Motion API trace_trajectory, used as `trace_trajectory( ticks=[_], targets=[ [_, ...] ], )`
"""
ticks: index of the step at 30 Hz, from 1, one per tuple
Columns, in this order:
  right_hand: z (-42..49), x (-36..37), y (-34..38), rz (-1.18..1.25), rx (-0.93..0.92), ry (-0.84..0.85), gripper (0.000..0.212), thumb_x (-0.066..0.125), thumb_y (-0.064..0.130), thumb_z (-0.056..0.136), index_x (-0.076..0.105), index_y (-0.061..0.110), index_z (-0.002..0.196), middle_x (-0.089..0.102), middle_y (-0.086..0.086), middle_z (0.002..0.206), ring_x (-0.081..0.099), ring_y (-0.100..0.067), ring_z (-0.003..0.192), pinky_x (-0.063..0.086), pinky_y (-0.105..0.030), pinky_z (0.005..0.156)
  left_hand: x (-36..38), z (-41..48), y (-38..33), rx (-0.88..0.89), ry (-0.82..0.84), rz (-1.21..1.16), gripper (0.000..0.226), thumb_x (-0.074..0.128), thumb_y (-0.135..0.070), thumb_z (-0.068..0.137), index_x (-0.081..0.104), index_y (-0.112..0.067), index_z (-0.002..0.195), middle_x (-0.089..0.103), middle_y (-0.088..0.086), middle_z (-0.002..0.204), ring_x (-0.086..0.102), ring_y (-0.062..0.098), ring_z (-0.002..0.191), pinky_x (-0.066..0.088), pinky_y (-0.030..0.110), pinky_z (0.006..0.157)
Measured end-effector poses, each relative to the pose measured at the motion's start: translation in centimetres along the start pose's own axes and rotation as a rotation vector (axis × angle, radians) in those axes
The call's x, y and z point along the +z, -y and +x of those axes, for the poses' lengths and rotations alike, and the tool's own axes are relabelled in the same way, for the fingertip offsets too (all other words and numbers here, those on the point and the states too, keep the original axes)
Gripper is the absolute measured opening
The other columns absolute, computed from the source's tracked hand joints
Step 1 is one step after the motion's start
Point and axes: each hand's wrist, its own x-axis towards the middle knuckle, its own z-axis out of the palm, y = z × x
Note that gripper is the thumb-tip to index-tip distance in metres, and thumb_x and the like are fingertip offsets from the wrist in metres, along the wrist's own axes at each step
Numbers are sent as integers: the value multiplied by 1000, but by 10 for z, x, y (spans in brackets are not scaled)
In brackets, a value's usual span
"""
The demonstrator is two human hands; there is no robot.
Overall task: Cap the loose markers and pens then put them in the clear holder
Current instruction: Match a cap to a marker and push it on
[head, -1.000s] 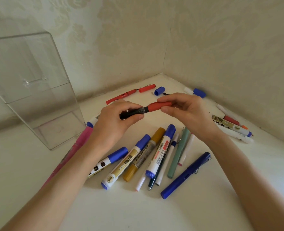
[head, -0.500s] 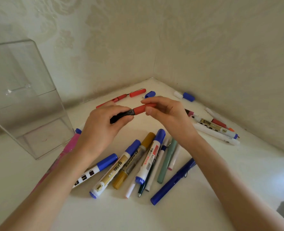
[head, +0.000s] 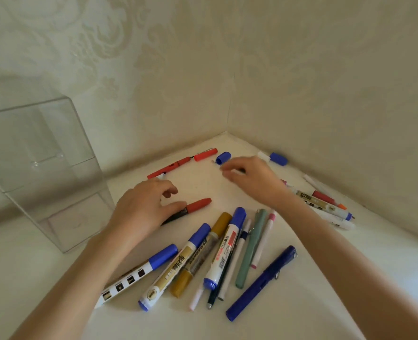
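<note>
Black marker with red cap point(head: 195, 206) lies flat on the white tabletop point(head: 330, 285), centre-left and back from the middle, cap pointing toward the back corner; the cap looks seated on the barrel. Left hand point(head: 141, 212) is over its barrel end, fingers relaxed and spread, with nothing gripped. The thumb lies across the dark barrel; contact cannot be confirmed. Right hand point(head: 252, 179) is held nearer the back corner with loosely bent fingers and nothing visible in it, though it is somewhat blurred. Its fingertips are just beside a loose blue cap point(head: 224, 158). Clear holder point(head: 43, 173) stands upright at the left edge of the tabletop against the wall, well apart from the marker. Toward the back corner lies a red pen point(head: 168, 166), its red cap point(head: 205, 154) just off the tip. A blue-capped white marker point(head: 275, 158) lies along the right wall, and further along that wall is a small cluster of pens point(head: 325, 204). In front of both hands, toward the front edge, is a fan of capped items: a gold marker point(head: 204, 253), several blue-capped white markers point(head: 225, 249), a green pen point(head: 251, 249) and a dark blue pen point(head: 262, 283).
</note>
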Motion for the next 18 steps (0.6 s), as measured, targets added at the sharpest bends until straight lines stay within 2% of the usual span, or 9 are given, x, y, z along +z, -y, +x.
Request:
trace_trajectory(
  ticks=[3,6,9,12,14,16,18],
  targets=[
    [42,-8,-17,-71,188,-126,29,54,26,92,59,16,119,59,-3,122,48,-18,116,38,-22,86,-6,7,1,6,-77,-64,29,56,-44,84,60,-29,108,53,-16,95,51,5,87,40,25,71],
    [72,0,-28,-222,230,-31,45,55,39,89,52,15,127,57,-6,125,36,-25,124,35,-30,90,-6,7,2,10,-125,-114,25,56,-38,85,60,-27,107,56,-13,97,53,5,87,40,23,74],
    [83,14,-32,-341,210,48,47,55,45,87,55,11,121,60,-9,118,40,-29,117,38,-34,85,-5,2,8,1,-140,-175,22,58,-32,86,61,-26,107,56,-13,97,51,0,84,34,11,68],
    [79,21,-27,-328,134,37,37,57,37,87,60,10,112,63,-10,110,43,-27,109,39,-33,81,-6,-3,14,-31,-161,-204,24,55,-22,89,59,-25,112,55,-11,104,48,-5,81,32,8,64],
    [69,20,-20,-281,46,59,33,59,35,86,61,15,112,63,-6,109,43,-24,108,36,-29,79,-7,-6,16,-59,-190,-224,29,52,-15,90,55,-23,118,53,-7,113,49,-3,86,34,9,69],
    [55,15,-14,-225,-17,21,33,61,34,86,60,18,114,62,-3,109,43,-20,107,35,-27,81,-8,-8,17,-88,-208,-229,34,51,-10,91,51,-21,123,50,-3,122,51,4,97,37,17,79],
    [36,6,-11,-108,15,-65,37,62,37,85,57,21,118,60,1,113,43,-16,109,33,-24,82,-6,-9,16,-123,-227,-213,38,52,-9,90,48,-18,126,47,2,127,53,13,108,39,22,84]
  ],
)
